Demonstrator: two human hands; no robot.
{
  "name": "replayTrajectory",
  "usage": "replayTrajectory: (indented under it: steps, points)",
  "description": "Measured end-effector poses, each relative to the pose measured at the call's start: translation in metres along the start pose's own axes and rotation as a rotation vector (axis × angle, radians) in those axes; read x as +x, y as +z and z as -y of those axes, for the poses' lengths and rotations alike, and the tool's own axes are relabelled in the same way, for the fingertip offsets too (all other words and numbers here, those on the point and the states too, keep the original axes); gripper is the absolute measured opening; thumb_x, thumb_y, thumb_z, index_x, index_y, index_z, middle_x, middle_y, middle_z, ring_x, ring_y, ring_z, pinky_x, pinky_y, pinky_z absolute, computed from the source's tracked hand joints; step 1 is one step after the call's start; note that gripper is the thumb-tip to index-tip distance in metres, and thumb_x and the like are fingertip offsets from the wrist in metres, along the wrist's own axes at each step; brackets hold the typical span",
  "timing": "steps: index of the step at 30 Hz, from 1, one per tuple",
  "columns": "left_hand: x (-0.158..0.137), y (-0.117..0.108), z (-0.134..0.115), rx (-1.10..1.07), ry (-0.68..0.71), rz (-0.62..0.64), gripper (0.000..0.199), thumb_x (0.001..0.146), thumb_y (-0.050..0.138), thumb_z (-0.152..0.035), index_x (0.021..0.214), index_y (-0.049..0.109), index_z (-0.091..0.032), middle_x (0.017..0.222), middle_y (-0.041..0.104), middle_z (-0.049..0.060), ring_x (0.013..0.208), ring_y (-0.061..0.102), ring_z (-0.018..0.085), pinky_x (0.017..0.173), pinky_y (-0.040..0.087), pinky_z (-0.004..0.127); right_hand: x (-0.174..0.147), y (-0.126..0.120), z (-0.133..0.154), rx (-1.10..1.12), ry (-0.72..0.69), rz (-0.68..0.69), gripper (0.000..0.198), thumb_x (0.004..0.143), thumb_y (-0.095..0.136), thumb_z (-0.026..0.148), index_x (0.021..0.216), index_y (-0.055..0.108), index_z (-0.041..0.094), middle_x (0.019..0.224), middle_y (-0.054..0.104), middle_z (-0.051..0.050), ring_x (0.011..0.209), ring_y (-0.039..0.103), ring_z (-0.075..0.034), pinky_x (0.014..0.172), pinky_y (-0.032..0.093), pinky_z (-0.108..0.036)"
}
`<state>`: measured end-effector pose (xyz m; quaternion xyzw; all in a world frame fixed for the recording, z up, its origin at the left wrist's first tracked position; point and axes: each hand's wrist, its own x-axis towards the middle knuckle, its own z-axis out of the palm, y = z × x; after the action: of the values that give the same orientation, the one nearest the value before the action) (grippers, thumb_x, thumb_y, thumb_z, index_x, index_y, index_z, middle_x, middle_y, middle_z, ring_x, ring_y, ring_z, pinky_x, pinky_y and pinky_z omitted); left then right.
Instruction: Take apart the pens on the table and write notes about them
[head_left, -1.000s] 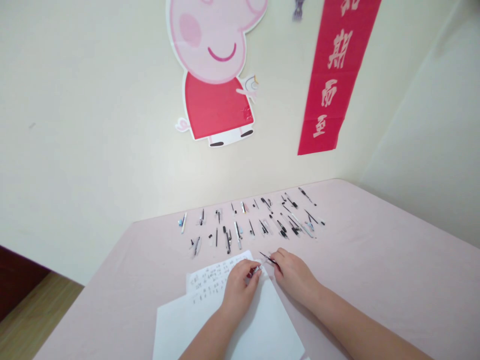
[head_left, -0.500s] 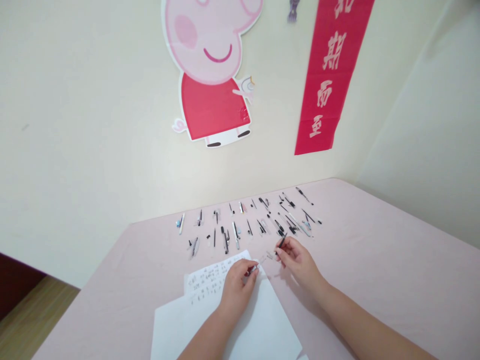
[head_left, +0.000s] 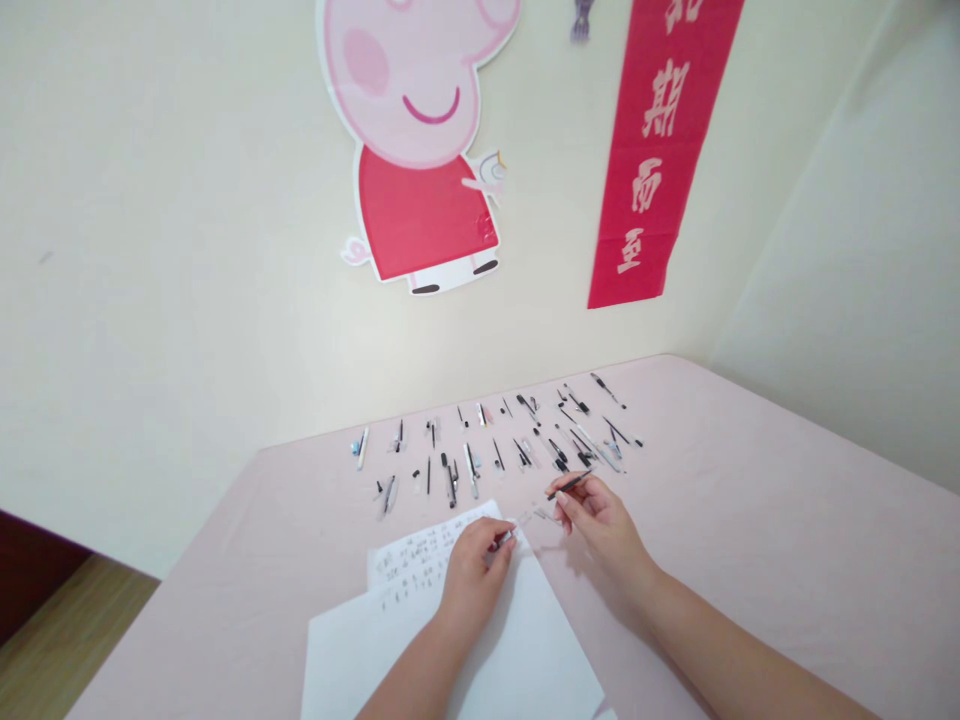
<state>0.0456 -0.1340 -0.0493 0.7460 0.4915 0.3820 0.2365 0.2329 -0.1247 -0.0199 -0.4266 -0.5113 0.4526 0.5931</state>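
Note:
My left hand (head_left: pixel 474 565) is closed in a pinch over the papers, gripping a clear pen part (head_left: pixel 507 540) that is mostly hidden by the fingers. To its right, my right hand (head_left: pixel 600 520) holds a slim black pen refill (head_left: pixel 571 485) between thumb and fingertips, tilted up toward the right. Between the two hands lie small transparent pen pieces (head_left: pixel 538 514), too faint to make out fully. Under my left hand is a handwritten sheet (head_left: pixel 405 565), partly covered by blank white paper (head_left: pixel 360 650).
Taken-apart pens lie in two rows on the pink-covered table (head_left: pixel 750 520), among them a black pen (head_left: pixel 449 480) and a white pen (head_left: pixel 363 448). A cartoon pig cutout (head_left: pixel 427 210) and a red banner (head_left: pixel 652 200) hang on the wall behind.
The black refill in my right hand has turned from steep to nearly level. My left hand stays in place, and the camera view has shifted slightly.

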Motion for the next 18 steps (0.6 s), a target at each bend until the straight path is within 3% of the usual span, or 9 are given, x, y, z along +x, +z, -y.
replayTrajectory:
  steps: [9, 15, 18]
  points:
    - [-0.0005, 0.0001, 0.0001, 0.022, 0.015, 0.011, 0.016, 0.083, 0.052, -0.025, 0.091, 0.065, -0.021, 0.083, 0.066, 0.004, 0.074, 0.058, 0.017, 0.071, 0.047, 0.030, -0.0021, 0.0012, -0.0007, 0.001, 0.015, 0.053, 0.024, 0.077, 0.061, 0.040, 0.087, 0.057, 0.018, 0.084, 0.060, -0.004, 0.058, 0.053, -0.011, 0.047, 0.044, -0.023]
    - [-0.0008, -0.0004, 0.0007, 0.021, 0.049, 0.004, 0.016, 0.084, 0.052, -0.025, 0.091, 0.065, -0.020, 0.083, 0.066, 0.005, 0.075, 0.058, 0.017, 0.071, 0.047, 0.030, -0.0031, 0.0019, -0.0020, -0.057, 0.065, 0.107, 0.027, 0.078, 0.058, 0.044, 0.086, 0.060, 0.018, 0.065, 0.058, -0.001, 0.055, 0.052, -0.012, 0.049, 0.043, -0.024]
    - [-0.0016, -0.0003, 0.0014, 0.024, 0.067, 0.003, 0.016, 0.084, 0.052, -0.024, 0.093, 0.064, -0.020, 0.084, 0.066, 0.005, 0.076, 0.058, 0.017, 0.071, 0.047, 0.030, -0.0042, 0.0028, -0.0040, -0.065, 0.086, 0.125, 0.029, 0.078, 0.058, 0.045, 0.085, 0.062, 0.017, 0.067, 0.060, -0.002, 0.055, 0.052, -0.011, 0.049, 0.043, -0.023]
